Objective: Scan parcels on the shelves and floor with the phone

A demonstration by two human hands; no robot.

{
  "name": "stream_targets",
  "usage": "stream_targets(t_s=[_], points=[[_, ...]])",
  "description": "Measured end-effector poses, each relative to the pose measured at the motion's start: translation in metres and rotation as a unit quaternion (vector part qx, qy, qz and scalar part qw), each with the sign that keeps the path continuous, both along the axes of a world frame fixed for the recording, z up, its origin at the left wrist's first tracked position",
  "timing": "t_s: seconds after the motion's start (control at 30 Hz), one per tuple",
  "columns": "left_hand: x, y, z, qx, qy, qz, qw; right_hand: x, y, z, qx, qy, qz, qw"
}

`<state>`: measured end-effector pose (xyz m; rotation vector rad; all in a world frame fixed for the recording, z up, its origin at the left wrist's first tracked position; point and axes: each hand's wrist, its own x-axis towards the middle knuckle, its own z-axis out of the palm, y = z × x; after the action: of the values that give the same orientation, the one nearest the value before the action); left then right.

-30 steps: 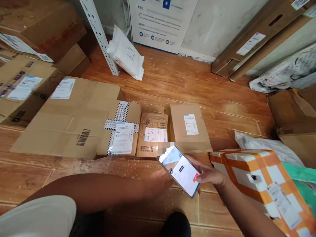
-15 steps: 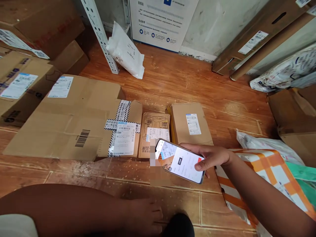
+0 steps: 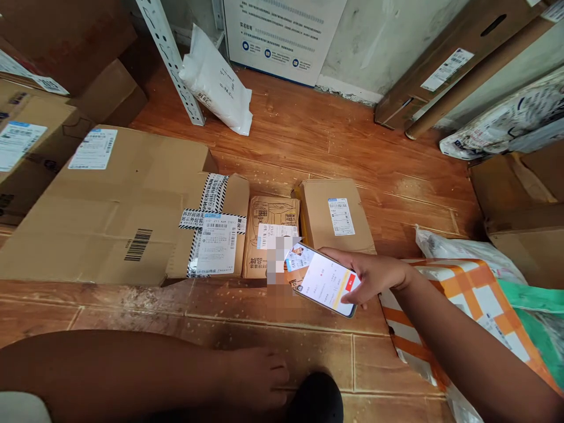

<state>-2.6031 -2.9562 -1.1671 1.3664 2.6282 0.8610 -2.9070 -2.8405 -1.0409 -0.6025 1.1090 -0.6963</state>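
My right hand [image 3: 374, 275] is closed around a smartphone [image 3: 324, 281], with the thumb over the lower end of its lit screen. The screen shows a camera picture of a label at one end and a white page with a red button at the other. Behind the phone lies a small printed carton [image 3: 273, 214] with a white label, partly covered by the phone and a blurred patch. To its right sits a plain brown box [image 3: 337, 205] with a label. My left hand [image 3: 258, 376] hangs low in front, holding nothing, its fingers loosely bent and slightly apart.
A box with striped tape [image 3: 215, 235] and a large flat carton [image 3: 110, 205] lie to the left, with stacked cartons [image 3: 66, 47] beyond. A white parcel [image 3: 218, 82] leans by a metal shelf post [image 3: 171, 59]. An orange-and-white parcel [image 3: 467, 299] lies under my right forearm.
The smartphone has shifted slightly left and up in view. Its page now has a yellow band beside the red button. The whole scene has slid a little left and up.
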Motion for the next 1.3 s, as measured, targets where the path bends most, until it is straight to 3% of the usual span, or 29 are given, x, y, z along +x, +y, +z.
stream_targets(t_s=[0.33,0.83,0.93,1.07,1.2,1.3], points=[[0.0,0.004,0.003,-0.015,-0.01,-0.008,1.0,-0.002,0.007,-0.001,-0.031,0.044,0.011,0.998],[0.002,0.007,0.004,-0.014,-0.012,-0.017,1.0,0.0,0.006,0.005,-0.034,-0.001,-0.013,0.999],[0.001,0.006,0.005,-0.007,-0.009,-0.007,1.0,0.009,0.007,0.0,-0.048,-0.047,-0.055,0.996],[0.002,0.006,0.0,-0.005,-0.014,-0.002,1.0,0.039,0.013,-0.015,-0.121,-0.134,-0.169,0.969],[0.005,0.008,-0.01,-0.013,-0.017,-0.007,1.0,0.07,0.026,-0.027,-0.153,-0.112,-0.283,0.94],[0.008,0.002,-0.009,-0.028,-0.01,-0.009,0.999,0.081,0.036,-0.028,-0.125,-0.071,-0.309,0.94]])
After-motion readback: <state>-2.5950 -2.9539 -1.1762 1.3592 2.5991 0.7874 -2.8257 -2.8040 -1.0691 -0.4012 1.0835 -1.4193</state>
